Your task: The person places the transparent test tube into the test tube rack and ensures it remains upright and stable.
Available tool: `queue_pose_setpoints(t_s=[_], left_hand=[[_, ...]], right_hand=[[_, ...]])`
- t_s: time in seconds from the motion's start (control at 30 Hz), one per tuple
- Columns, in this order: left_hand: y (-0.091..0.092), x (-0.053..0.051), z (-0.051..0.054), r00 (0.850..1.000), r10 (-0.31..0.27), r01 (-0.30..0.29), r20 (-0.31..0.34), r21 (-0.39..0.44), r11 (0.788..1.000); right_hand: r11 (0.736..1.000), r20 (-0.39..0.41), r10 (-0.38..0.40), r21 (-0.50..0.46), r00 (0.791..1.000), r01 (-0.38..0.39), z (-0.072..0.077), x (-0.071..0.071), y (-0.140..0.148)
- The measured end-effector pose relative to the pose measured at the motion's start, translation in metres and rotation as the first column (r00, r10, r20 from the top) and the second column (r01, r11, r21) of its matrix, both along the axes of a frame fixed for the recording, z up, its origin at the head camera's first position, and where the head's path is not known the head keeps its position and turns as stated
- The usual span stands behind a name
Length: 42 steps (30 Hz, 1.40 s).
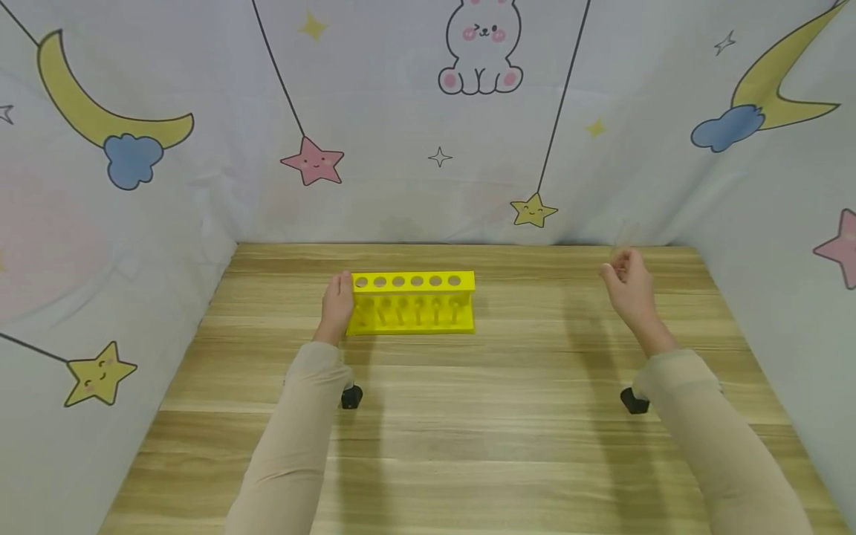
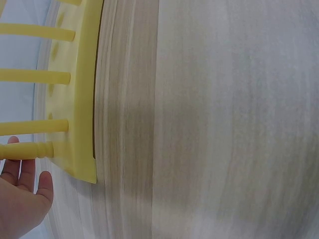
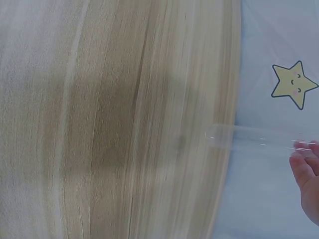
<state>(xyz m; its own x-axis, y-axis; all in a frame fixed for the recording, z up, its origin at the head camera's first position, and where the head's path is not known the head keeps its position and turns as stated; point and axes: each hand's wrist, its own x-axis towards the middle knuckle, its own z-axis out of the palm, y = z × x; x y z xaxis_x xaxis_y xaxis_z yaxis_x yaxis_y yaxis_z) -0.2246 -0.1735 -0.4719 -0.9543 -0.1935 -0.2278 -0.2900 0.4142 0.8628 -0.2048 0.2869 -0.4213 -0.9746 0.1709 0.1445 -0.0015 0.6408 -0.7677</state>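
A yellow test tube rack (image 1: 413,334) stands upright on the wooden table, left of centre, with a row of round holes in its top bar and pegs below. My left hand (image 1: 336,305) holds the rack's left end; in the left wrist view its fingers (image 2: 27,174) reach around the end post. Off to the right, above the table's back, my right hand (image 1: 630,293) pinches a clear test tube (image 3: 259,138) near one end. In the head view the tube is so transparent that it barely shows against the curtain.
A white curtain (image 1: 401,126) printed with stars, moons and a rabbit stands behind the wooden table (image 1: 495,446) and along both sides. Small black devices (image 1: 351,397) sit under both wrists.
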Motion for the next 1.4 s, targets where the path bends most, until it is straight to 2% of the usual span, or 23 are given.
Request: queue_pose_setpoints(t_s=[0.73,0.93,1.4], left_hand=[[0.002,0.001,0.003,1.0,0.0,0.0,-0.008,-0.011,1.0],[0.002,0.0,0.002,1.0,0.013,-0.013,0.016,-0.01,1.0],[0.002,0.0,0.0,1.0,0.021,-0.022,-0.008,-0.033,0.999]], right_hand=[[1.0,-0.09,0.007,-0.018,0.996,-0.008,0.001,-0.002,-0.016],[0.999,-0.096,0.045,-0.014,0.994,-0.047,0.002,-0.003,-0.025],[0.992,-0.12,0.108,-0.046,0.987,-0.114,0.004,0.0,-0.041]])
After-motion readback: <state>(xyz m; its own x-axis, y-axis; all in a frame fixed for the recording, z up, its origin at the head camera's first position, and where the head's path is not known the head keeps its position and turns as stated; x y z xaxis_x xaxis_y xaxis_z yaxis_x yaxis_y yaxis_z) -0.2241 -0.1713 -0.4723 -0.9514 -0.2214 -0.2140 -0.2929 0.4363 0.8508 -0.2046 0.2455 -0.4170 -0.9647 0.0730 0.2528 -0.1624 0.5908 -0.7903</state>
